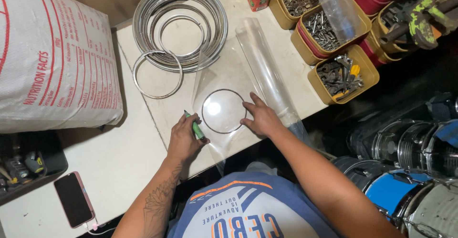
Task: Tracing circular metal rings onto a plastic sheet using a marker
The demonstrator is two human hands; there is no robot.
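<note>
We pinch the green marker (196,129) in our left hand (183,140) at the ring's (223,111) 9 o'clock, while our right hand (261,118), open and flat at 3 o'clock, pins the thin, slippery, floppy clear sheet (224,71).

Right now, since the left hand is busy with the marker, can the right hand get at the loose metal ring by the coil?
Probably not easily: the right hand presses the clear sheet, and the loose metal ring lies beyond the left hand.

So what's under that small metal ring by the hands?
A clear plastic sheet lies under the ring, with the pale table showing through. Nothing looks hidden beneath it.
</note>
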